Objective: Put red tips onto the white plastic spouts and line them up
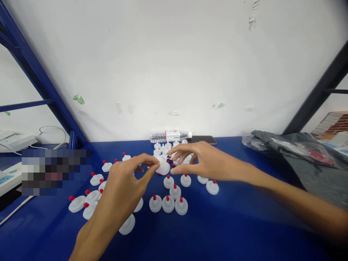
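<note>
Between thumb and fingers, my left hand (133, 174) pinches a white round plastic nozzle lid (163, 167) above the blue table. Just right of that lid, my right hand (197, 159) hovers with thumb and fingers apart, and I see nothing held in it. Under and around both hands lie several white lids with red tips, such as one red-tipped lid (168, 204) near the front. Behind the held lid is a group of white lids without red tips (157, 145), partly hidden by my right fingers.
A clear water bottle (171, 136) lies against the wall, beside a dark phone (202, 140). Grey plastic bags (288, 152) are heaped at the right. A power strip (11, 177) with cables sits at the left. Blue shelf posts (40, 69) frame the table.
</note>
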The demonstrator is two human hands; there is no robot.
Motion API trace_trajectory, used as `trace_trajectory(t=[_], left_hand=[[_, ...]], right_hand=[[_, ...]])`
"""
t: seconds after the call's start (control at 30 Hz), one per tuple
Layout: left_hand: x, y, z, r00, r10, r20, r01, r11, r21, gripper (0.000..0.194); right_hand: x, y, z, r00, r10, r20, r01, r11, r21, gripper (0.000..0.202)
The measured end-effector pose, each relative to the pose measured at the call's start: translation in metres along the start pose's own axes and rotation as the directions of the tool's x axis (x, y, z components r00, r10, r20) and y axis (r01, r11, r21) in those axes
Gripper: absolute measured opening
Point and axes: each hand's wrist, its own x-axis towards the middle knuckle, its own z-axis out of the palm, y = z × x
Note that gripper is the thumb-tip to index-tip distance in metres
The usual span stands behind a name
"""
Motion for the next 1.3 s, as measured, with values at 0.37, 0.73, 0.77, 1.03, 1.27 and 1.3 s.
trace_trajectory(t=[0.37, 0.73, 0.77, 1.03, 1.27, 1.3], left_hand=[[-0.005, 0.002, 0.006, 0.992, -0.072, 0.108, 0.104, 0.936, -0.336, 0.038], [-0.002, -0.007, -0.027, 0.949, -0.233, -0.214, 0.169, 0.945, -0.281, 0.042], [-0.002, -0.008, -0.031, 0.944, -0.237, -0.229, 0.174, 0.949, -0.264, 0.042], [-0.001, -0.014, -0.039, 0.949, -0.217, -0.228, 0.175, 0.966, -0.192, 0.044], [0.002, -0.016, -0.038, 0.961, -0.198, -0.195, 0.166, 0.972, -0.169, 0.044], [0.002, -0.016, -0.037, 0.963, -0.203, -0.176, 0.175, 0.971, -0.161, 0.044]], right_hand=[[0.001, -0.011, 0.021, 0.989, 0.084, -0.119, -0.044, 0.951, 0.305, 0.027], [0.038, 0.002, 0.017, 0.989, -0.122, 0.083, 0.141, 0.945, -0.295, 0.017], [0.046, 0.006, 0.02, 0.977, -0.138, 0.162, 0.191, 0.902, -0.387, 0.016], [0.08, 0.017, 0.05, 0.945, -0.127, 0.302, 0.267, 0.833, -0.485, 0.011], [0.076, 0.022, 0.054, 0.951, -0.148, 0.271, 0.268, 0.829, -0.491, 0.018], [0.073, 0.021, 0.049, 0.955, -0.152, 0.257, 0.262, 0.839, -0.476, 0.019]])
